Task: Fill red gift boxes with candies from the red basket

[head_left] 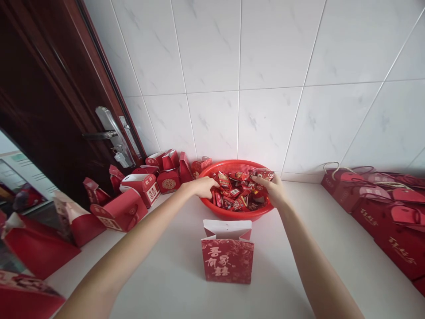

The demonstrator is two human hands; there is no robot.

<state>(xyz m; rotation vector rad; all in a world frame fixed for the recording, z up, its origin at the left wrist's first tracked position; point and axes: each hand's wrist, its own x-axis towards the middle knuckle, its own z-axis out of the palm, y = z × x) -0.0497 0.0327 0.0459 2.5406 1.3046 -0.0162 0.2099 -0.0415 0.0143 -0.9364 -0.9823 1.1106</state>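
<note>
A round red plastic colander [239, 216] with a finely perforated wall stands on the smooth white tabletop [172, 274], close to the glossy, grey-veined wall tiles [272, 44]. It is heaped with shiny, crinkled candies [234, 193] in mostly red wrappers. The left hand [203, 188] reaches over the rim, fingers bent down among the candies; whether they grip one cannot be told. The right hand [275, 189], at the opposite side, pinches a flat, glossy red packet [264, 174] between thumb and fingers above the heap.

In front of the colander, between the forearms, a stiff card gift bag [228, 261] stands upright, its mouth open, white inside, with pale characters on a mottled red face. To the left, folded card favor boxes [119, 209], some gabled, some arched, line the table edge beside a dark reddish wooden door [43, 66] with a metal lever handle [99, 135] and hanging keys [121, 158]. To the right lie red carry boxes [375, 217] with twisted cord handles and gold lettering.

Counted: one colander, one gift bag between the forearms, one door, at least ten pieces in the left group; the candies and right-hand boxes overlap too much to count
</note>
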